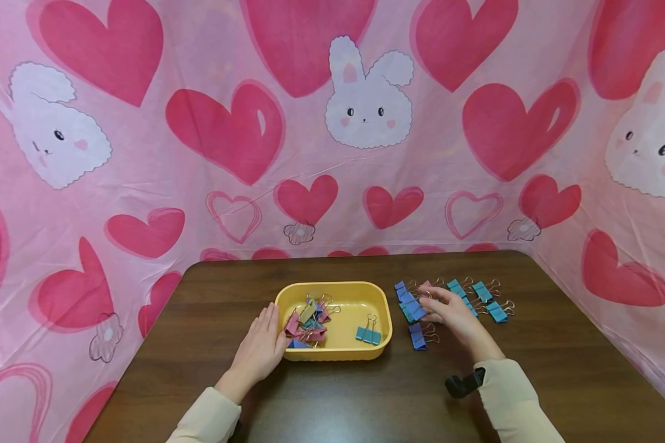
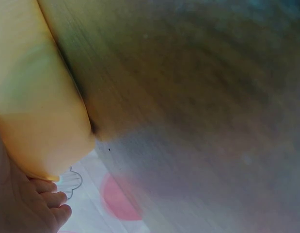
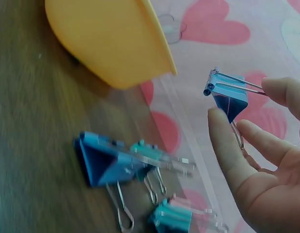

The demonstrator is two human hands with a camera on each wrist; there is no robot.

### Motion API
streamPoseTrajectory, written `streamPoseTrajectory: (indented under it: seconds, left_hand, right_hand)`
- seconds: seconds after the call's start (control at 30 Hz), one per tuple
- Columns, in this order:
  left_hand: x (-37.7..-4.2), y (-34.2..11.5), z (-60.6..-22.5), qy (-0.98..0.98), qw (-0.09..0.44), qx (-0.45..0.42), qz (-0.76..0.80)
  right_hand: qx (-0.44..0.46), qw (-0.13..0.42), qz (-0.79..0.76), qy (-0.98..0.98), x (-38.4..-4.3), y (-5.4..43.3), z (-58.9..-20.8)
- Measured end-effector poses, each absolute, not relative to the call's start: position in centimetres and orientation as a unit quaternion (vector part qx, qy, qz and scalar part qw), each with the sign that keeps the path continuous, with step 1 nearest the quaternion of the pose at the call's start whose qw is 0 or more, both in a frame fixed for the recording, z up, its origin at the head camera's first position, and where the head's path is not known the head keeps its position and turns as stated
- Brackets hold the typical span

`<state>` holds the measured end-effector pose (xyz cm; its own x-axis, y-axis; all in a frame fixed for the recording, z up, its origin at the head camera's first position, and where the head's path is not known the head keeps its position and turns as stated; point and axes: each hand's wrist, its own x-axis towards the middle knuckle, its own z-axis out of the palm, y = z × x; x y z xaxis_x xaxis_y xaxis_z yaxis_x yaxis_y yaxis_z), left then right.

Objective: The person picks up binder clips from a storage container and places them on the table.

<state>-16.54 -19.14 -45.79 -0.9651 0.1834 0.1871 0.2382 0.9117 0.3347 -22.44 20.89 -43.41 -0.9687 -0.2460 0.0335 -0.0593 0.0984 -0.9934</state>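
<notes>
My left hand [image 1: 259, 348] lies with straight fingers along the left wall of a yellow tray [image 1: 332, 355]; in the left wrist view its fingertips touch the tray's end. A blue binder clip [image 3: 232, 97] is pinched in my right hand [image 1: 455, 317], raised just right of the tray. The thumb is at one wire handle and the fingers at the body and other handle. Inside the tray, a pile of pink, blue, teal and yellow binder clips [image 1: 309, 314] fills the left side. A teal clip [image 1: 368, 336] lies alone at the tray's front right.
Near the right hand, a blue clip [image 1: 418, 337] lies on the brown table [image 1: 332, 400], with more blue ones behind. Teal clips [image 1: 497, 311] and a pink one lie farther right and back. A pink heart-and-rabbit cloth [image 1: 366, 166] hangs behind the table and at both sides.
</notes>
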Motion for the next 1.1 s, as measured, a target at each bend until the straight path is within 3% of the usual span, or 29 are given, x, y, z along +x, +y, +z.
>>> streamPoseTrajectory:
  seconds: [0.5, 1.1]
  left_hand:
    - [-16.5, -19.2, -45.7, -0.974, 0.072, -0.107, -0.187]
    - [-16.6, -19.1, -45.9, -0.974, 0.075, -0.105, -0.187]
  right_hand:
    - [-0.040, 0.053, -0.645, 0.761, -21.4, 24.3, -44.5]
    - [-0.012, 0.099, -0.574, 0.813, -20.3, 25.6, -46.4]
